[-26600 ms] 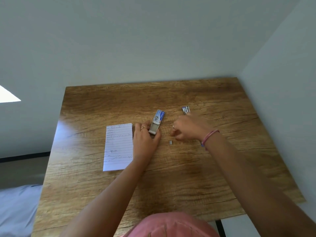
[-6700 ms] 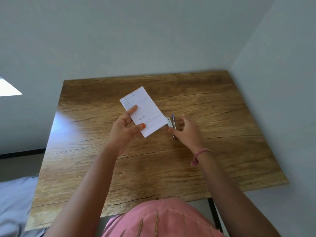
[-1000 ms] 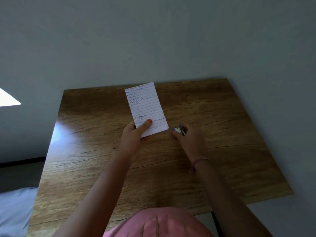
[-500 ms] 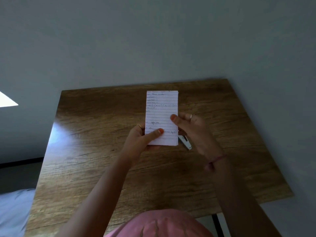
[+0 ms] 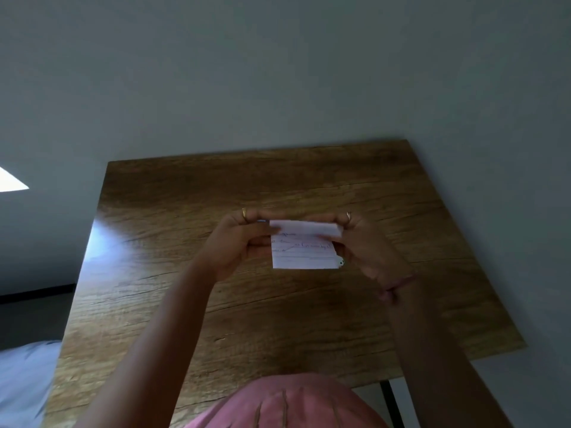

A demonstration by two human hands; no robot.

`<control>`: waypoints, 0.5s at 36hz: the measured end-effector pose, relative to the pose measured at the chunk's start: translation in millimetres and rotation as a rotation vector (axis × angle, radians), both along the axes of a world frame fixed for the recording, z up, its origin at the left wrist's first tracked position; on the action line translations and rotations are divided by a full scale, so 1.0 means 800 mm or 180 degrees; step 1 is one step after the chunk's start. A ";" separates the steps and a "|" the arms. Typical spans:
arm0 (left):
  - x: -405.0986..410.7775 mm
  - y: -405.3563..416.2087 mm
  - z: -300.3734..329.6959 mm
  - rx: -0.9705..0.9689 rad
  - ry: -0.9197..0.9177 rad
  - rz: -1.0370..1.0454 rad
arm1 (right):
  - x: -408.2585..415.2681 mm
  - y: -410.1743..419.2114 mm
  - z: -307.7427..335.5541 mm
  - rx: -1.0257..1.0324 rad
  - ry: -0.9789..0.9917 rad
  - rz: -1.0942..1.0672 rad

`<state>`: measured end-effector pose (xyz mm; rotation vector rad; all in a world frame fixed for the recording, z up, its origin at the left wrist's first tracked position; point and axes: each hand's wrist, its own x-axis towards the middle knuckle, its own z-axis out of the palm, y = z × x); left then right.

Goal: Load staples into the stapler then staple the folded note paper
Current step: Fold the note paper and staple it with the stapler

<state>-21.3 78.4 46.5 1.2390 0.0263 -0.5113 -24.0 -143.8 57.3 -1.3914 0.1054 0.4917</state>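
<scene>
Above the wooden table point(image 5: 278, 319) I hold the note paper point(image 5: 304, 251) in mid-fold, my left hand point(image 5: 238, 242) and right hand point(image 5: 367, 245) pinching its sides. The stapler point(image 5: 340, 262) peeks out below; uneven pressure could skew the crease.

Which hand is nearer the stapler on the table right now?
Right. The right hand is directly beside the stapler; the left hand grips the note paper at its far edge.

The note paper point(image 5: 304, 250) carries handwritten lines (blue ink), none of them legible.
</scene>
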 end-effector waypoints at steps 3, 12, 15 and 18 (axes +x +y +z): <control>0.000 0.000 0.000 0.0030 -0.0043 -0.0059 | -0.002 0.001 0.000 -0.0044 0.0026 0.0071; 0.001 0.000 -0.005 -0.0052 -0.0082 -0.0193 | -0.006 -0.008 -0.005 -0.0646 -0.0464 0.0097; 0.002 -0.002 -0.006 -0.0232 0.0065 -0.0050 | -0.006 -0.011 -0.004 -0.0780 -0.0768 0.0088; 0.003 -0.004 -0.006 -0.0297 0.0271 0.0167 | -0.005 -0.013 -0.004 -0.0877 -0.0995 0.0113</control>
